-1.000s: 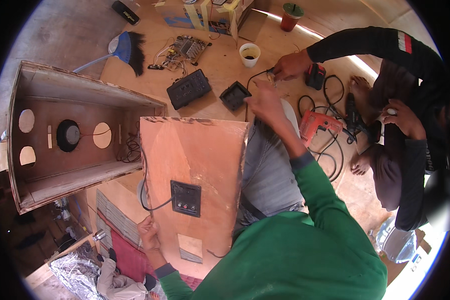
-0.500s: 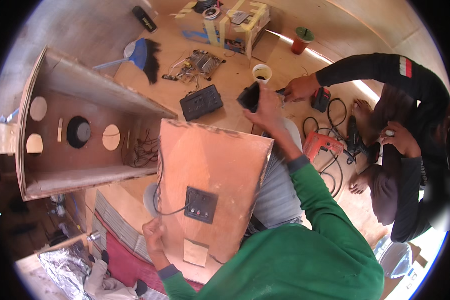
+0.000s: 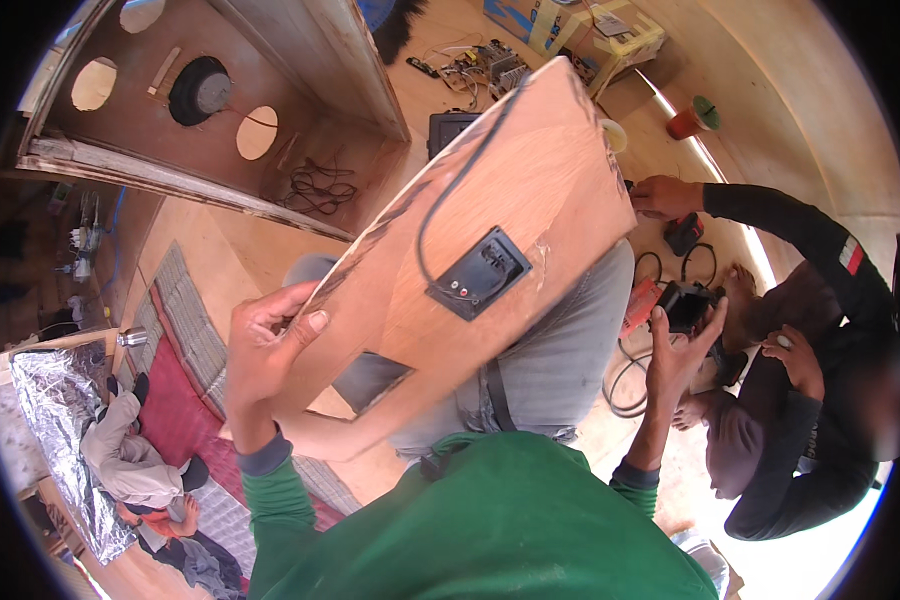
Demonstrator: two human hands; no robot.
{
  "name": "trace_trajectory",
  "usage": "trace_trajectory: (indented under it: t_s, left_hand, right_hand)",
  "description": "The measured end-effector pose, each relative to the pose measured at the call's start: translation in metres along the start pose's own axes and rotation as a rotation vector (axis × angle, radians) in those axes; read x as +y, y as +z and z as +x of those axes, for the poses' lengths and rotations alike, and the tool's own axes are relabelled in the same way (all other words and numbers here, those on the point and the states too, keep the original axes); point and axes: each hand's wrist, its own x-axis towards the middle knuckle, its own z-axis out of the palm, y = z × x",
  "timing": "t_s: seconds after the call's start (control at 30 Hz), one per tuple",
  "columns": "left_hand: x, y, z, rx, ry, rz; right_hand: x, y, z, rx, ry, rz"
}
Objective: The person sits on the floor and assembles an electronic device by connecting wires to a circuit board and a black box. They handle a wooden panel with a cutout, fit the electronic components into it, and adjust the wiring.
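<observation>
Since the earlier frame, the black box [image 3: 686, 303] has moved from beside the pale cup [image 3: 614, 135] out to the person's right, and the wooden panel [image 3: 530, 190] has swung to a steeper slant. We find the right hand [image 3: 676, 360] holding the black box between thumb and spread fingers. We find the left hand [image 3: 265, 340] closed on the panel's left edge, thumb on its face. We locate the panel over the grey-trousered lap [image 3: 575, 330]; whether it touches, we cannot tell. On it we record a black socket plate [image 3: 480, 272], with a black cable [image 3: 457, 180] curving above, and a rectangular cut-out [image 3: 370, 380] nearer the left hand. Just beside the black box we note a red power tool [image 3: 640, 306], partly hidden. Near the panel's far corner we observe a co-worker's hand [image 3: 667, 197]. Farther out, to the left, we list an open wooden cabinet [image 3: 190, 195] containing a tangle of wire [image 3: 320, 190].
</observation>
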Motion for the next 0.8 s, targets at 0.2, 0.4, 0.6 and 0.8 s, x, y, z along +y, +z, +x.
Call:
trace_trajectory:
  t_s: [0.2,0.4,0.6,0.8]
  left_hand:
    - [0.077,0.035,-0.036,-0.034,0.369,0.607]
    - [0.101,0.033,-0.057,-0.013,0.641,0.790]
    - [0.101,0.052,-0.071,-0.050,0.655,1.001]
    - [0.061,0.095,-0.118,-0.288,0.435,0.800]
  right_hand:
    - [-0.035,-0.063,-0.001,-0.060,-0.018,0.539]
    - [-0.063,-0.117,0.026,-0.235,-0.014,1.099]
    - [-0.077,-0.111,0.026,-0.388,-0.035,1.150]
    - [-0.073,-0.092,0.013,-0.482,0.038,1.155]
